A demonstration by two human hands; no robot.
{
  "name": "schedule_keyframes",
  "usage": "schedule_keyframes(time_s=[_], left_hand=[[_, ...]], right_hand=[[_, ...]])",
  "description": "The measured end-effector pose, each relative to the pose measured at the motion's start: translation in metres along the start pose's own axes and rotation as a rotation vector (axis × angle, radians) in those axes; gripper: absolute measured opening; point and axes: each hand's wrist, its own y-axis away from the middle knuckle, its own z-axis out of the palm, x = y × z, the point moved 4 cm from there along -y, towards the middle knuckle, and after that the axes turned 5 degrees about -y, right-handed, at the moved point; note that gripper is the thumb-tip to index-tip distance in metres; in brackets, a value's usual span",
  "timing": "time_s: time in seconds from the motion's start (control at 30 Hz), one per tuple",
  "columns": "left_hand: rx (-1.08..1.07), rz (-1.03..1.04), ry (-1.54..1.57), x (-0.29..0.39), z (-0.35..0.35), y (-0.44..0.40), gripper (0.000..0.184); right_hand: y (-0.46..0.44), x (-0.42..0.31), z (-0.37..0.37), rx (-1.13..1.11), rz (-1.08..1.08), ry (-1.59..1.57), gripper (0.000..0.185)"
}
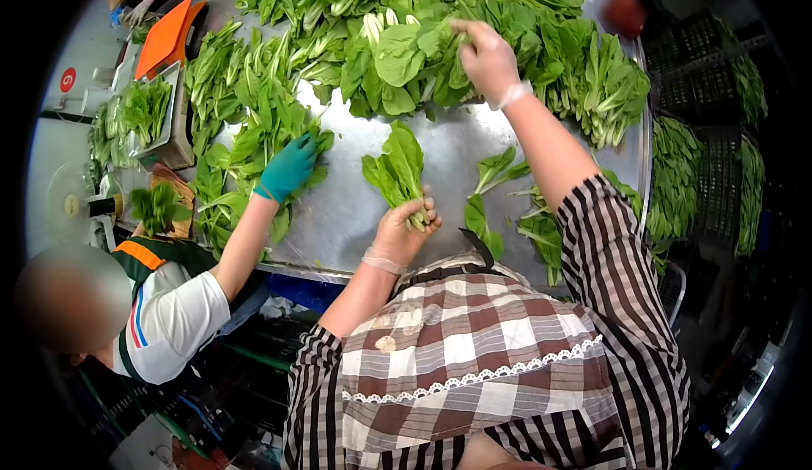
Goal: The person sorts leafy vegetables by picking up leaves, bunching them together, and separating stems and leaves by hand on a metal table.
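My left hand [406, 232] is closed around the stems of a small bunch of leafy greens [397, 166], its leaves pointing away from me over the metal table [338, 216]. Farther out, my right hand [491, 62] reaches to the big pile of greens [541, 43]. Its thumb and index finger are at a leafy plant at the pile's near side; whether they grip it is too small to tell. Clear gloves or cuffs show at both wrists. A few loose leaves [484, 225] lie on the metal to the right of the held bunch.
At the left, a co-worker's teal-gloved hand [289, 168] touches another heap of greens [245, 115]. Behind it stand an orange-topped scale [165, 37] and a tray of greens [148, 108]. Crates with greens [672, 174] line the right side, beyond the table edge.
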Motion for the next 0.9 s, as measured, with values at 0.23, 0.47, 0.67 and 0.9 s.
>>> schedule_keyframes(time_s=[0.23, 0.47, 0.67, 0.9], left_hand=[[-0.010, 0.053, -0.005, 0.010, -0.009, 0.006, 0.041], [-0.020, 0.004, 0.050, -0.001, -0.016, 0.005, 0.041], [0.036, 0.044, 0.015, 0.006, -0.016, 0.003, 0.040], [0.077, 0.228, 0.100, 0.029, -0.028, 0.000, 0.041]], right_hand=[[-0.052, 0.009, 0.010, -0.588, -0.045, 0.580, 0.075], [-0.038, 0.009, -0.002, -0.608, -0.291, 0.633, 0.054], [-0.033, 0.017, -0.025, -0.200, -0.439, 0.174, 0.044], [0.021, -0.064, -0.063, -0.293, -0.018, -0.128, 0.055]])
